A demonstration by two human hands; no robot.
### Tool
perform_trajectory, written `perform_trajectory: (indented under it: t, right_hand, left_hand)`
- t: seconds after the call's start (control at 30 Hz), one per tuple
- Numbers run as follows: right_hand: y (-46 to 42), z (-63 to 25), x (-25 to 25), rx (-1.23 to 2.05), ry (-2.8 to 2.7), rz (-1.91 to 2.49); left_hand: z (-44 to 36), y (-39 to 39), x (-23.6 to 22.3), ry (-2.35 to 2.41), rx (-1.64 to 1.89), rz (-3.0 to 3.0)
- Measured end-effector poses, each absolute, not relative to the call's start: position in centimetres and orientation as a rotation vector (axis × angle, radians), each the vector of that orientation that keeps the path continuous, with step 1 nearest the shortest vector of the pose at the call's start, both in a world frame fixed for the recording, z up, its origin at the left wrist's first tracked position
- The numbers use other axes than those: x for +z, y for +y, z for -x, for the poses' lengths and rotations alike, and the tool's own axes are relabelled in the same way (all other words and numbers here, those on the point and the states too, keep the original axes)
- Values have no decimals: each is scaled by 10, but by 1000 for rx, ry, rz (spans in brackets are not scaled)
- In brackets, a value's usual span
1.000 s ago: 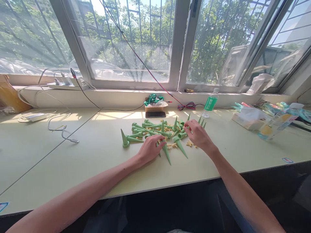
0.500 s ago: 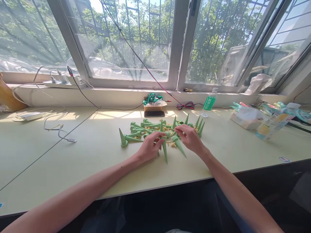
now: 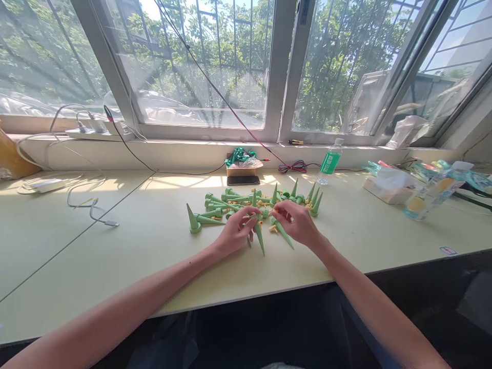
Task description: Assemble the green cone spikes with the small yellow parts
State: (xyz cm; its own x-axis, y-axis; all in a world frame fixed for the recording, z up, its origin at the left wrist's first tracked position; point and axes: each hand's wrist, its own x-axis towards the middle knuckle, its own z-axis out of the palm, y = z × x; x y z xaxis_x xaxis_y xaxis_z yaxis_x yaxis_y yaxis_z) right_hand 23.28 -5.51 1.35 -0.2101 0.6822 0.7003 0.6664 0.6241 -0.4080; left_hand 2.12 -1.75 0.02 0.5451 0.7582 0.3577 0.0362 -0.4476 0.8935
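Note:
My left hand (image 3: 239,228) is closed around the upper end of a green plastic watering spike (image 3: 260,241), whose point slants down toward me. A small tan peg (image 3: 260,222) shows at the spike's top by my fingers. Just to the right, my right hand (image 3: 295,221) pinches a small tan piece (image 3: 274,211), mostly hidden by the fingertips. Another green spike (image 3: 284,236) lies under my right hand, beside a loose tan valve piece (image 3: 273,229). Behind both hands lies a pile of green spikes (image 3: 215,206) mixed with tan pieces.
A green spike (image 3: 193,220) stands upright left of the pile; several more (image 3: 315,202) stand at its right. Farther back are a black phone (image 3: 243,180), a small cardboard box (image 3: 242,171) and a green-labelled bottle (image 3: 330,163). A tissue box (image 3: 390,188) sits right; a white cable (image 3: 94,212) lies left.
My right hand has moved left from the pile's right side, close to my left hand. My left hand keeps the spike, raised and turned slightly.

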Motion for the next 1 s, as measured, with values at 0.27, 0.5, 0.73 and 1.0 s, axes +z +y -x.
perform_trajectory:
  t: [0.27, 0.5, 0.73, 1.0]
  right_hand:
    - [-61, -226, 17, -77, -1931, 983]
    - [-68, -215, 20, -93, -1919, 896]
    - [-66, -217, 17, -49, -1926, 894]
    - [-66, -217, 16, -43, -1939, 827]
  left_hand:
    - [-20, -19, -2, 544, 1032, -1897]
    - [-22, -24, 5, 444, 1068, -1867]
    - [-23, -21, 1, 416, 1079, -1879]
    - [-22, -18, -1, 524, 1082, -1928]
